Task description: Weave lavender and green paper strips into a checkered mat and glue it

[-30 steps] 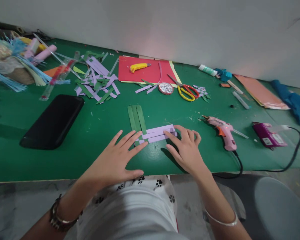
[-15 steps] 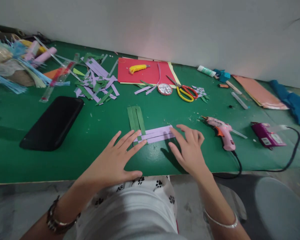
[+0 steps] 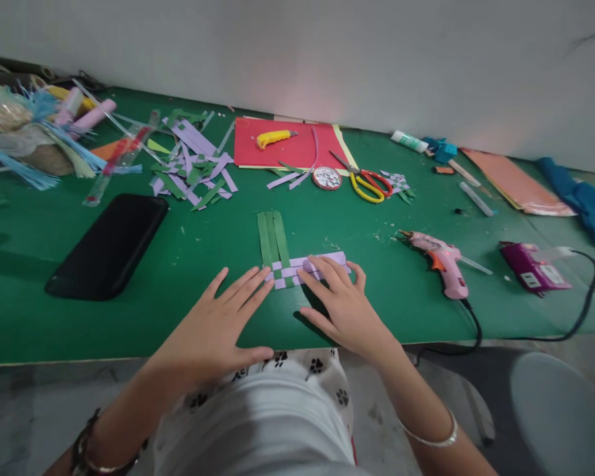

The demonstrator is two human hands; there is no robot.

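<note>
Green paper strips [image 3: 272, 237] and purple paper strips [image 3: 334, 258] lie on the green tabletop, woven over and under each other at one corner. The green ones run away from me, the purple ones to the right. My left hand [image 3: 223, 320] is open with fingers spread, its fingertips at the left edge of the woven corner. My right hand [image 3: 342, 297] is open too, with its fingers over the purple strips and partly hiding them. Whether those fingers press on the paper I cannot tell.
Left is a black phone [image 3: 108, 246]; behind it lies a heap of paper scraps [image 3: 198, 165]. Red paper [image 3: 300, 145] bears a yellow cutter [image 3: 274, 138]. Scissors [image 3: 369, 185] lie nearby. Right are a pink glue gun [image 3: 439, 258] and a purple power box [image 3: 533, 268], both with cords.
My right hand has moved left along the purple strips, from their right end towards the woven corner. My left hand has shifted slightly left, uncovering more of the weave.
</note>
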